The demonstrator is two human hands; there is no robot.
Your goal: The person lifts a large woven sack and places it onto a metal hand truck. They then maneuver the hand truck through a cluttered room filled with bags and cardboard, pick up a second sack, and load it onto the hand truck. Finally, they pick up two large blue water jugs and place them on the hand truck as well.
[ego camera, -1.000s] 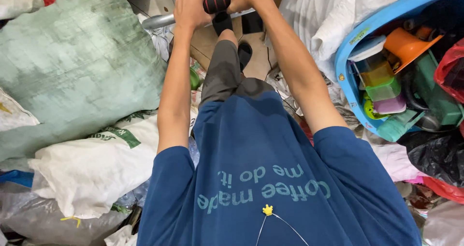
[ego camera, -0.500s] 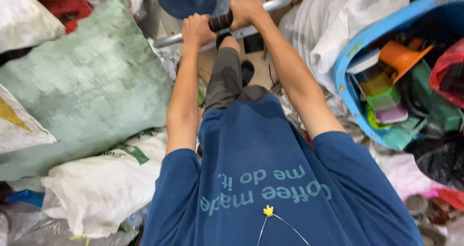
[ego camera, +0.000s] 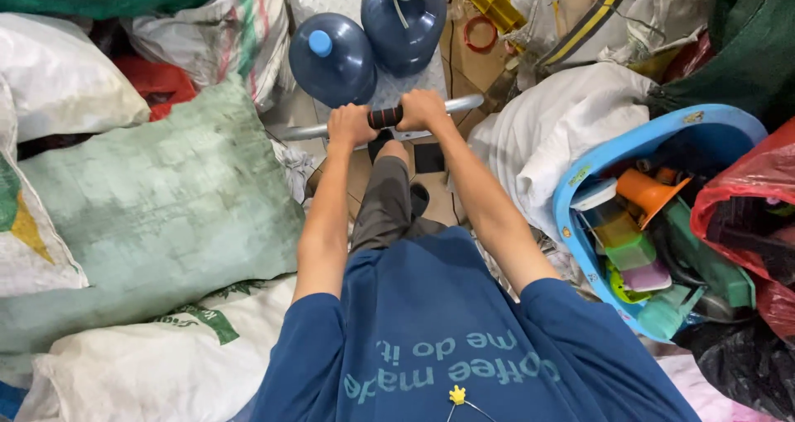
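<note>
Gripping the silver metal cart handle [ego camera: 464, 105], left hand [ego camera: 350, 125] and right hand [ego camera: 423, 108] stay closed around it, while two dark-blue plastic water jugs [ego camera: 333, 58] beyond that handle have come into view.

We have both arms stretched straight ahead. Left hand [ego camera: 349, 125] and right hand [ego camera: 424, 109] are fisted, side by side.
</note>
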